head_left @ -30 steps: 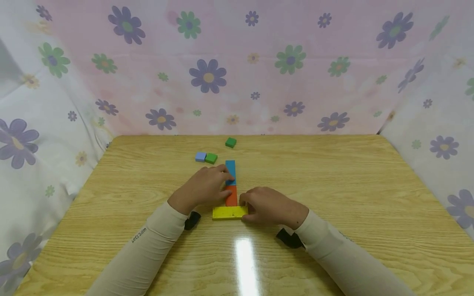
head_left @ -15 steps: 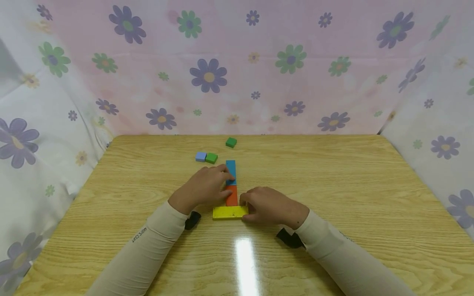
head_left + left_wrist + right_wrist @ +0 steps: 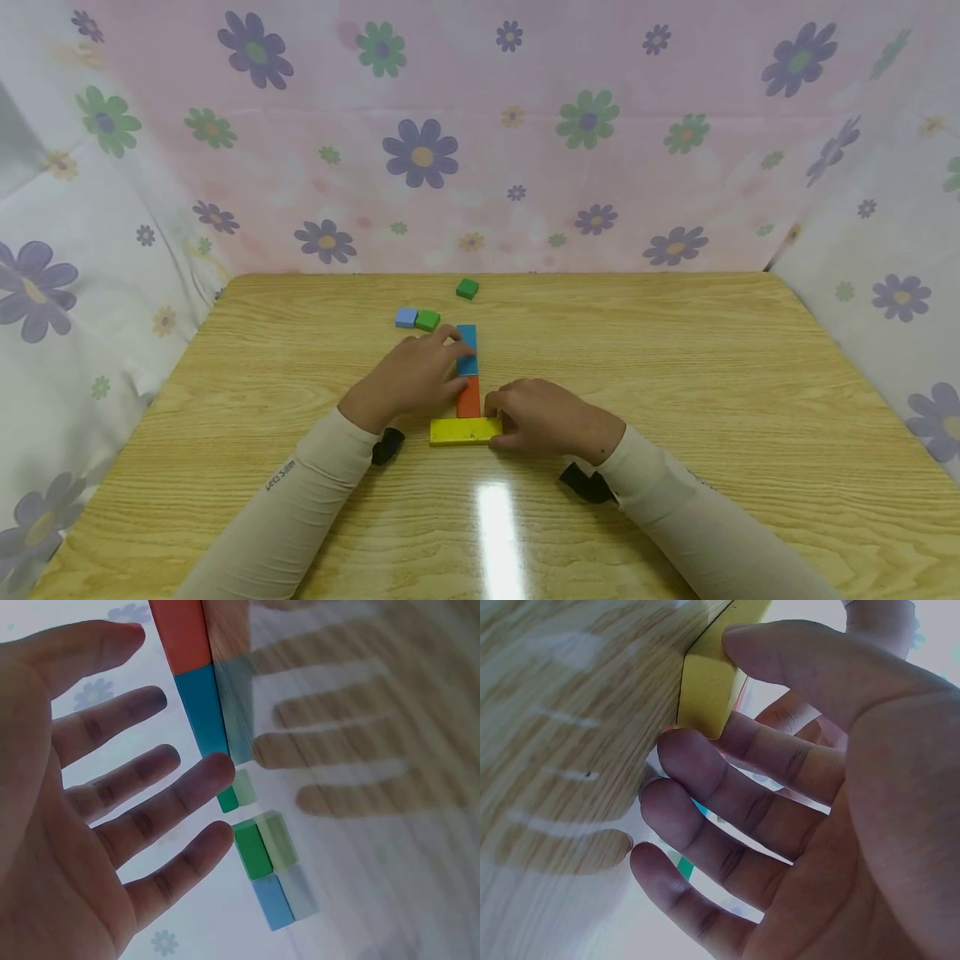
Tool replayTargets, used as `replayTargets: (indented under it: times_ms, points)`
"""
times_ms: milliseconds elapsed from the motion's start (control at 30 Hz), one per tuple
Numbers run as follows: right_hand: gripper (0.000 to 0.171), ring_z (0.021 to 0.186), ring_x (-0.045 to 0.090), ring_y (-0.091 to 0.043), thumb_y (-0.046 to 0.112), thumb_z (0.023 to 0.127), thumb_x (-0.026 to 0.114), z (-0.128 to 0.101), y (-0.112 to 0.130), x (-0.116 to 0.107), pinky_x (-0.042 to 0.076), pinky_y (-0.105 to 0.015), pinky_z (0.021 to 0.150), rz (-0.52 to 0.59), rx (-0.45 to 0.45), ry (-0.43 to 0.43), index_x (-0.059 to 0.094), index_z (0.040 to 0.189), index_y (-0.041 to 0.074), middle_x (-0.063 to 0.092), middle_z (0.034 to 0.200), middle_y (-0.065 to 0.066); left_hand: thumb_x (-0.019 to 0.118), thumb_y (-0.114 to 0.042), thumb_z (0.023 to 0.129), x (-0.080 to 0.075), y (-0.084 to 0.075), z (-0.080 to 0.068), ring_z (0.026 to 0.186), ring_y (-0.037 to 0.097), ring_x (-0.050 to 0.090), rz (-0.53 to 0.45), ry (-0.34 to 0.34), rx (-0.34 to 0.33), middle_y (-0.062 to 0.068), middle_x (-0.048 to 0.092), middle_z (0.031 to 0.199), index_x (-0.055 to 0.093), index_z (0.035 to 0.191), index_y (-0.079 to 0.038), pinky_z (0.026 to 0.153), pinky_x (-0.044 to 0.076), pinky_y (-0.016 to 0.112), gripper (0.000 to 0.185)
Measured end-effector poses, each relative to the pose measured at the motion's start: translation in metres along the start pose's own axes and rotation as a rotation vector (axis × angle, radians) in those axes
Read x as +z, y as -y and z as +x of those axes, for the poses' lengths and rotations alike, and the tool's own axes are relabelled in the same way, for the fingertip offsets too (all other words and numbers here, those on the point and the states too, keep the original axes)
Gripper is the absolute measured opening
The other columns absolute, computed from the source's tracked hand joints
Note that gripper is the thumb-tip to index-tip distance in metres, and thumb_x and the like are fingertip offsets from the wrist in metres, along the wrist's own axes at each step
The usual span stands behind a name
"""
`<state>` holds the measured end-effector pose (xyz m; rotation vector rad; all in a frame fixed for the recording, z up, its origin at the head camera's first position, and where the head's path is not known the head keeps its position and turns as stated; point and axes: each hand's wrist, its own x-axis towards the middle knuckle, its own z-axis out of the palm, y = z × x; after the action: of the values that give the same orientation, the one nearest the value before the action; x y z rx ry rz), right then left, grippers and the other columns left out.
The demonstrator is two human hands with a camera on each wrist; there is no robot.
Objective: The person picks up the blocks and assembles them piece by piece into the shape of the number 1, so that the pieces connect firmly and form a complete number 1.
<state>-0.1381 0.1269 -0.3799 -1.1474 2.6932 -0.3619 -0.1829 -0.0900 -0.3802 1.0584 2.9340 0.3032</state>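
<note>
In the head view a blue block (image 3: pixel 467 354) and a red block (image 3: pixel 468 400) lie end to end, standing in line above the middle of a crosswise yellow block (image 3: pixel 461 432). My right hand (image 3: pixel 551 417) pinches the yellow block's right end; the right wrist view has the thumb on one side of the yellow block (image 3: pixel 711 679) and fingers at the other. My left hand (image 3: pixel 412 375) hovers at the left side of the blue and red blocks. Seen from the left wrist, its fingers (image 3: pixel 172 802) are spread and nearly straight, holding nothing.
Beyond the blue block lie a light blue square block (image 3: pixel 407 317) touching a green one (image 3: pixel 428 320). Another green square block (image 3: pixel 467 288) sits farther back on the wooden table (image 3: pixel 660 350). A flowered cloth (image 3: pixel 487 175) hangs around the table's back and sides.
My left thumb and fingers have come away slightly to the left from the red and blue blocks and spread. The right hand and the blocks stay in place.
</note>
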Motion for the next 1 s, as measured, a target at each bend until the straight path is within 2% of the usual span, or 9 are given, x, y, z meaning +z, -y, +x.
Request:
replayTargets:
  times_ms: [167, 400, 567, 733, 900, 1000]
  points:
    - [0.021, 0.067, 0.05, -0.005, 0.027, 0.087, 0.075, 0.001, 0.001, 0.0, 0.045, -0.021, 0.064, -0.003, 0.004, 0.0, 0.07, 0.1, 0.011, 0.062, 0.079, 0.006, 0.065, -0.037, 0.097, -0.001, 0.003, -0.001, 0.094, 0.022, 0.065, 0.006, 0.003, -0.017, 0.007, 0.055, 0.135, 0.062, 0.136, -0.017, 0.093, 0.053, 0.046, 0.044]
    - [0.022, 0.067, 0.05, -0.005, 0.026, 0.087, 0.076, 0.0, 0.001, -0.001, 0.046, -0.022, 0.066, -0.001, 0.005, 0.003, 0.07, 0.101, 0.011, 0.062, 0.079, 0.006, 0.063, -0.036, 0.098, -0.002, 0.007, 0.0, 0.095, 0.023, 0.065, 0.001, 0.018, -0.028, 0.006, 0.057, 0.131, 0.061, 0.136, -0.017, 0.093, 0.053, 0.047, 0.043]
    - [0.021, 0.068, 0.051, -0.004, 0.026, 0.086, 0.076, 0.001, 0.001, -0.001, 0.046, -0.022, 0.067, -0.001, 0.005, 0.0, 0.07, 0.101, 0.011, 0.063, 0.079, 0.006, 0.062, -0.034, 0.099, -0.001, 0.012, 0.0, 0.091, 0.02, 0.064, 0.04, -0.001, -0.024, 0.006, 0.059, 0.125, 0.061, 0.135, -0.015, 0.089, 0.055, 0.043, 0.041]
    - [0.021, 0.068, 0.051, -0.005, 0.026, 0.086, 0.076, 0.001, 0.002, -0.001, 0.046, -0.022, 0.067, 0.003, 0.014, 0.005, 0.07, 0.101, 0.012, 0.062, 0.079, 0.007, 0.062, -0.035, 0.099, -0.002, 0.013, -0.001, 0.092, 0.019, 0.064, 0.031, 0.019, -0.037, 0.006, 0.061, 0.124, 0.062, 0.135, -0.015, 0.087, 0.055, 0.042, 0.041]
    - [0.02, 0.067, 0.05, -0.005, 0.026, 0.086, 0.075, 0.001, 0.002, -0.002, 0.046, -0.022, 0.066, 0.006, 0.025, 0.011, 0.07, 0.1, 0.012, 0.062, 0.079, 0.006, 0.061, -0.035, 0.1, -0.004, 0.012, 0.0, 0.096, 0.016, 0.064, 0.01, 0.052, -0.072, 0.002, 0.066, 0.116, 0.067, 0.124, -0.016, 0.086, 0.054, 0.041, 0.032]
    - [0.019, 0.067, 0.049, -0.005, 0.024, 0.086, 0.074, 0.001, 0.002, -0.001, 0.045, -0.022, 0.065, 0.014, 0.031, 0.01, 0.069, 0.1, 0.012, 0.061, 0.078, 0.007, 0.062, -0.034, 0.099, -0.003, 0.013, -0.002, 0.086, 0.013, 0.062, -0.014, 0.059, -0.074, -0.002, 0.067, 0.102, 0.069, 0.108, -0.016, 0.08, 0.054, 0.036, 0.021]
